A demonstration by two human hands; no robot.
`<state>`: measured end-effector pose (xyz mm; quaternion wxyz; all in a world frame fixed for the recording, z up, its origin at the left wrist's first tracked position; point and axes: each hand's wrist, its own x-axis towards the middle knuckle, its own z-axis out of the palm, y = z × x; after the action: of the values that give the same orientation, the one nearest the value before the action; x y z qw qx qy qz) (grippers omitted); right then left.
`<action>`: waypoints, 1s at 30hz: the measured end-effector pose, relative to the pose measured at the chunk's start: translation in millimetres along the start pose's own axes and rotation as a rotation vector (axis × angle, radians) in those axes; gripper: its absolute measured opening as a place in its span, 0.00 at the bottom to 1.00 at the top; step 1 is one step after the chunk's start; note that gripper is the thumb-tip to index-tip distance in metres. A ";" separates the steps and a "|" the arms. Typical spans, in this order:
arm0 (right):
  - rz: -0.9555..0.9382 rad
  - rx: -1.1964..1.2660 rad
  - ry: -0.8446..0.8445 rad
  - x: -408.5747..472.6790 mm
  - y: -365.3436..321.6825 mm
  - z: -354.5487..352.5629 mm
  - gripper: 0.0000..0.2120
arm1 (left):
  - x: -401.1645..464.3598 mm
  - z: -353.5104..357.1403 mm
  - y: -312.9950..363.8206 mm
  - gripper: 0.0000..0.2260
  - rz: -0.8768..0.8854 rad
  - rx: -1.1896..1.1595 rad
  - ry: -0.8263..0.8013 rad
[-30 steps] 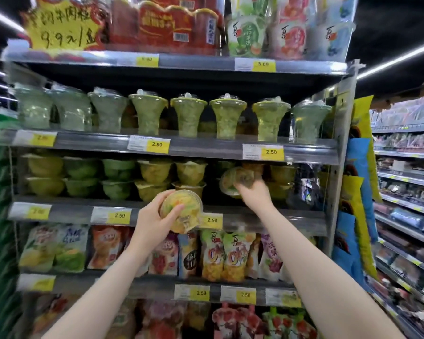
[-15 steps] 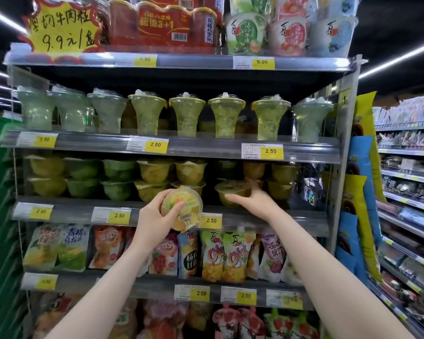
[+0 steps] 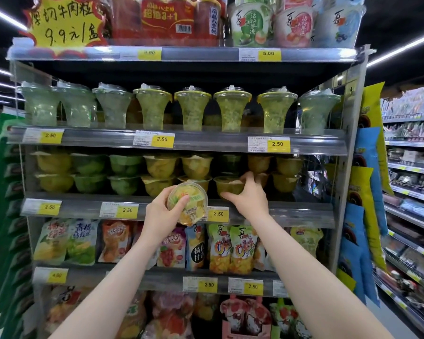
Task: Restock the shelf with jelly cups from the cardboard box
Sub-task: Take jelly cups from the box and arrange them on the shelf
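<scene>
Jelly cups, small clear plastic bowls of yellow or green fruit jelly, stood stacked two high along the grey metal middle shelf (image 3: 88, 200). One green-filled clear jelly cup (image 3: 229, 185), tilted in the air a second earlier, now sat upright at the shelf's front, one more gap filled; the right hand (image 3: 249, 194) still curled round it, thumb beneath. A second clear cup with a yellow printed foil lid (image 3: 187, 203) waited, tilted before the shelf edge, gripped by the left hand (image 3: 160, 214). Cardboard box: not visible.
</scene>
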<state>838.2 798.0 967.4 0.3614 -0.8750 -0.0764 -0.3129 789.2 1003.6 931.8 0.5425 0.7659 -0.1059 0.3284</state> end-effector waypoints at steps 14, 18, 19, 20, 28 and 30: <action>-0.291 0.275 -0.120 -64.7 19.9 -39.0 0.29 | -5.0 68.8 43.4 0.13 -0.261 -0.232 -0.291; -0.161 0.421 -0.134 -68.1 19.8 -48.0 0.27 | -2.3 70.3 53.9 0.17 -0.414 -0.426 -0.450; -0.143 0.423 -0.130 -69.6 19.4 -47.3 0.28 | -0.8 69.8 52.6 0.19 -0.416 -0.413 -0.482; -0.139 0.410 -0.122 -70.7 19.6 -45.8 0.28 | 0.4 69.1 51.9 0.21 -0.406 -0.397 -0.504; 0.031 0.651 0.074 -43.2 22.4 -67.0 0.30 | 17.9 71.4 37.9 0.15 0.463 0.237 -0.037; 0.053 0.661 0.081 -32.7 24.8 -70.0 0.32 | 23.1 83.3 30.1 0.19 0.524 0.396 -0.098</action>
<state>786.7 735.4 971.2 0.6366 -0.6988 -0.1365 -0.2963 823.6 921.3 952.7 0.2743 0.8182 -0.2593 0.4337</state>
